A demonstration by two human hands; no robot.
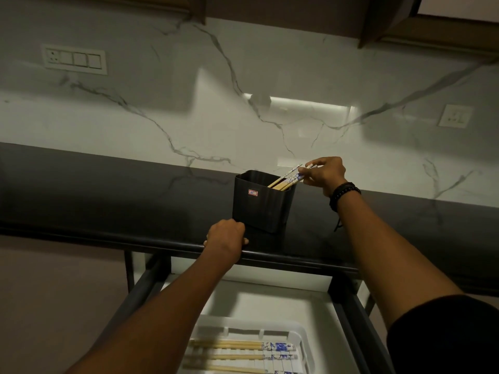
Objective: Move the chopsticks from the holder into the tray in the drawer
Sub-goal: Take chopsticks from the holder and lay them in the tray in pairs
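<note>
Head: chopsticks point(289, 180) within right hand point(328, 175)

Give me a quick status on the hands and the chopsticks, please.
Right hand pinching chopsticks in holder. Left hand gripping counter edge, forearm over drawer. More chopsticks already in tray.

The single head-worn camera is looking forward and down, sitting close above the open drawer point(353, 311) and facing the counter point(108, 190) and marble backsplash point(162, 109).

Holder point(260, 203) is looking matt black plastic. Chopsticks point(289, 180) are showing pale wood, glossy blue-white tops. Countertop point(108, 198) is reflecting, dark polished stone. Backsplash point(189, 117) is shining, glossy veined marble. Tray point(305, 344) is looking smooth white plastic.
</note>
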